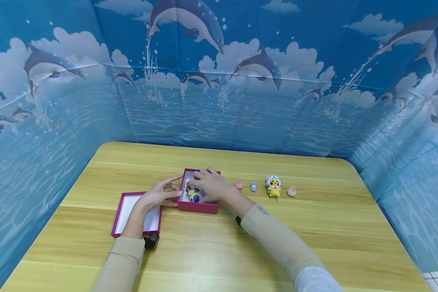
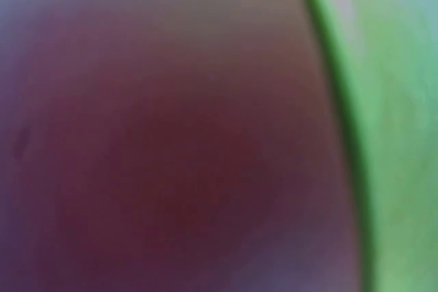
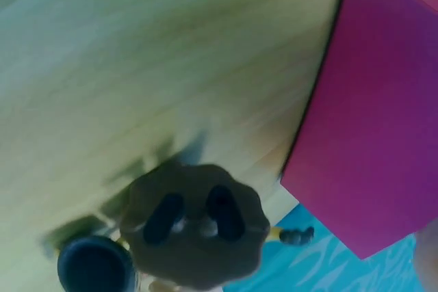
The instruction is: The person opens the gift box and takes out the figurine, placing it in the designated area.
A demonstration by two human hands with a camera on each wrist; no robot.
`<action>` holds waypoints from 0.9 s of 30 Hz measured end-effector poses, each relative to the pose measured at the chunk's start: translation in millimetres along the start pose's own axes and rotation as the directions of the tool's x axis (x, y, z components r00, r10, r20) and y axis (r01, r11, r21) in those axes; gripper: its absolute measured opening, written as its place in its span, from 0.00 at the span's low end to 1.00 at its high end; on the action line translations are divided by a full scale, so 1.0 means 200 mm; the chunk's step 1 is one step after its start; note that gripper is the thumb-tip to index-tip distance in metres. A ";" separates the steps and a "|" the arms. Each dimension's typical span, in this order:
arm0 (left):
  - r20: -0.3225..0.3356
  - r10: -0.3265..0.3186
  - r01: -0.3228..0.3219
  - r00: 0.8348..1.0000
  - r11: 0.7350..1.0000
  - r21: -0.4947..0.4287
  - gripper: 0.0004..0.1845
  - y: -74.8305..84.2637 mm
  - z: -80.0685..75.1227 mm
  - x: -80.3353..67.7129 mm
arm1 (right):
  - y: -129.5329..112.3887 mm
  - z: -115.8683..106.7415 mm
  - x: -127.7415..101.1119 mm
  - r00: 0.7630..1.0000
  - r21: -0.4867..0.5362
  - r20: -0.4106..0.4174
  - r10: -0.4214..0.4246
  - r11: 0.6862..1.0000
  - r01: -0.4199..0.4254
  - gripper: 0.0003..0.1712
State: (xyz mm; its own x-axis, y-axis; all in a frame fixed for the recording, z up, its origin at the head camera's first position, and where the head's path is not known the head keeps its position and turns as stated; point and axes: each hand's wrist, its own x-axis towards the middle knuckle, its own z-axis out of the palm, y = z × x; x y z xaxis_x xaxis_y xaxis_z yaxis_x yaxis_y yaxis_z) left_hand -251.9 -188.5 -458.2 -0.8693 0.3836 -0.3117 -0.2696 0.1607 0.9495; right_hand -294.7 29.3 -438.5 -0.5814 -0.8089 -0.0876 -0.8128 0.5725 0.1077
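A blue dolphin-print backdrop (image 1: pixel 219 101) encloses the wooden counter (image 1: pixel 219 251). Your left hand (image 1: pixel 159 195) rests against the left wall of the open magenta box (image 1: pixel 198 207), fingers relaxed and nearly straight, steadying it. Your right hand (image 1: pixel 211 184) reaches into the box over a small yellow-and-blue figurine (image 1: pixel 194 196); its fingers curl downward, but whether they grip the figurine cannot be told. The box lid (image 1: pixel 136 213) lies upturned just beside the box, under your left forearm. Four small figures (image 1: pixel 266 186) stand in a row to the right, apart from the box. Risk: the light box may slide or tip if your right hand presses its rim; your right sleeve could sweep the nearest figure.
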 end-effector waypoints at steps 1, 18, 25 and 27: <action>0.000 0.000 0.000 1.000 1.000 -0.001 0.35 0.00 0.00 0.00 | 0.00 -0.01 -0.01 1.000 0.002 -0.012 0.007 1.000 -0.007 0.38; -0.019 0.000 0.000 1.000 1.000 0.005 0.36 0.00 0.00 0.01 | 0.11 -0.04 -0.20 0.974 0.083 -0.196 0.114 0.992 -0.099 0.39; -0.011 0.009 -0.009 1.000 1.000 0.001 0.35 0.00 0.00 0.00 | 0.14 -0.05 -0.31 0.942 0.081 -0.290 0.168 0.985 -0.151 0.39; -0.007 0.012 -0.012 1.000 1.000 0.002 0.35 0.00 0.01 0.00 | 0.15 -0.06 -0.33 0.933 0.095 -0.310 0.186 0.982 -0.164 0.39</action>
State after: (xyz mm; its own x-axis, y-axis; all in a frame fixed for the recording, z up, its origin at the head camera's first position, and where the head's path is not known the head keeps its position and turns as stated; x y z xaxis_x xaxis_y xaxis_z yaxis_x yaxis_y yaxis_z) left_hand -251.4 -187.6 -458.2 -0.8754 0.3792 -0.2998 -0.2583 0.1574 0.9532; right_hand -279.4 98.8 -418.0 -0.6819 -0.6892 0.2449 -0.7059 0.7078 0.0262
